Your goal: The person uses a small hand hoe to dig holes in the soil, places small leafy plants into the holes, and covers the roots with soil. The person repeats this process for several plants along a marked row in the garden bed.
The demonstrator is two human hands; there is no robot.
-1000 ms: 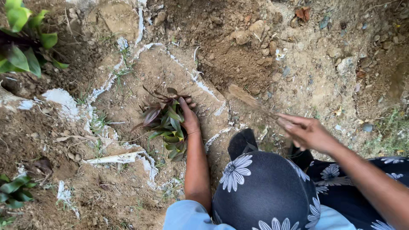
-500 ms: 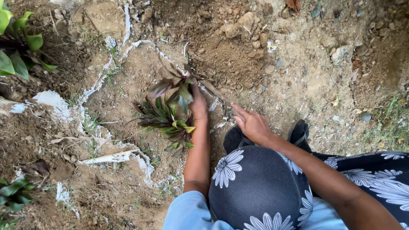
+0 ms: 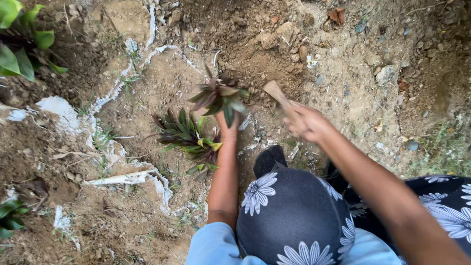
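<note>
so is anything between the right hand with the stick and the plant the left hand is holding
Nothing visible. The right hand grips a wooden stick just right of the small plant held up by the left hand; only bare soil shows in the gap.

Two hands are in view: the left hand (image 3: 226,123) and the right hand (image 3: 305,120). There is one wooden stick (image 3: 274,92), gripped in the right hand. Two small plants with purplish-green leaves show: one plant (image 3: 219,96) at the left hand, another plant (image 3: 189,135) just beside it on the soil. One dark shoe (image 3: 269,157) shows below.
</note>
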